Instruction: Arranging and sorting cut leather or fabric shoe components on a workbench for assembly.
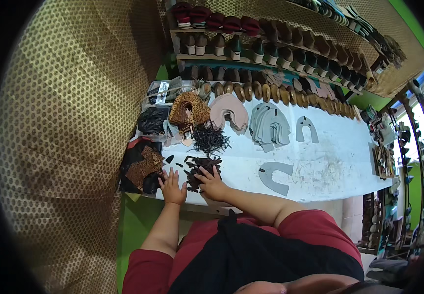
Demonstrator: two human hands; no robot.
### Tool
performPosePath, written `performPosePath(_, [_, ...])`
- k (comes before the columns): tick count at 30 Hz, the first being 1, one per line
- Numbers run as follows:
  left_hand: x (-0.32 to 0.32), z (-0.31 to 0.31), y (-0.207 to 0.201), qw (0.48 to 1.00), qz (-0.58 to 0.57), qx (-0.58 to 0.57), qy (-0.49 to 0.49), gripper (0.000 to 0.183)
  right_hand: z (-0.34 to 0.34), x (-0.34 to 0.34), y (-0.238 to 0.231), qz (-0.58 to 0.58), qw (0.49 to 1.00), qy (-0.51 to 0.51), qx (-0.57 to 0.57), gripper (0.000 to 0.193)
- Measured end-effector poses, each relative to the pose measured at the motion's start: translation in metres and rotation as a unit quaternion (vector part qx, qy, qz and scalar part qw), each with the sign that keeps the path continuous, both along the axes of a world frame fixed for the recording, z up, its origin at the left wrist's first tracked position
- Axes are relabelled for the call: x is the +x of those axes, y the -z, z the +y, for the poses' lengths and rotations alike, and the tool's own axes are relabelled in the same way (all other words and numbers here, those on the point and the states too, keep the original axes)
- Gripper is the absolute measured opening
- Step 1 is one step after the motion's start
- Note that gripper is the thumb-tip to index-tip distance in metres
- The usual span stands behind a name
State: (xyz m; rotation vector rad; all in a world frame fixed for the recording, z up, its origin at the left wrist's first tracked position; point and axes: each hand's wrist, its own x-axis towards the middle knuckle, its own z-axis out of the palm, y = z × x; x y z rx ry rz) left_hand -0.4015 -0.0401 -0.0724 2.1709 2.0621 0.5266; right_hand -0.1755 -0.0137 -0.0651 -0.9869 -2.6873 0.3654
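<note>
A loose pile of small dark brown strips (206, 163) lies near the table's front edge. My right hand (213, 185) rests on its right side with the fingers spread. My left hand (173, 188) lies flat just left of the pile, fingers apart, holding nothing. A few dark scraps (170, 159) lie beyond its fingertips. Behind the pile sits a tangle of thin black strips (209, 139). To my right lies a single grey U-shaped piece (271, 183) with a small dark mark at its curved end.
Leopard-print pieces (189, 109), pink U-shaped pieces (226, 109) and stacked grey U-shaped pieces (266, 128) stand along the white table (324, 171). Black bags (152, 120) and leopard-print fabric (144, 167) are at left. Shoe lasts (271, 93) line the back, below shelves of shoes (285, 57).
</note>
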Motion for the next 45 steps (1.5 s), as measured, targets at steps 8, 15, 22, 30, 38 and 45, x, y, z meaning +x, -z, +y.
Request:
performPosePath(8, [0.002,-0.003,0.002,1.0,0.012,0.013,-0.005,0.064,0.009,0.086,-0.029,0.044,0.985,0.165,-0.03,0.032])
performPosePath(15, [0.007,-0.003,0.0,0.997,0.056,0.007,-0.044,0.064,0.013,0.226,-0.015,0.137,0.876,0.463,-0.01,0.021])
performPosePath(22, [0.07,0.008,0.008,0.997,0.044,0.067,0.009,0.069,0.011,0.278,-0.01,0.158,0.844,0.478,-0.184,0.025])
performPosePath(30, [0.238,0.019,-0.023,0.966,0.025,-0.045,0.252,0.066,0.014,0.28,0.014,0.161,0.84,0.456,-0.244,0.019])
performPosePath(38, [0.301,0.022,-0.021,0.933,0.075,-0.164,0.312,0.068,0.017,0.284,0.005,0.078,0.863,0.445,-0.226,0.018])
performPosePath(45, [0.317,0.024,-0.017,0.936,0.075,-0.195,0.284,0.067,0.015,0.283,-0.009,0.0,0.917,0.385,-0.102,0.015])
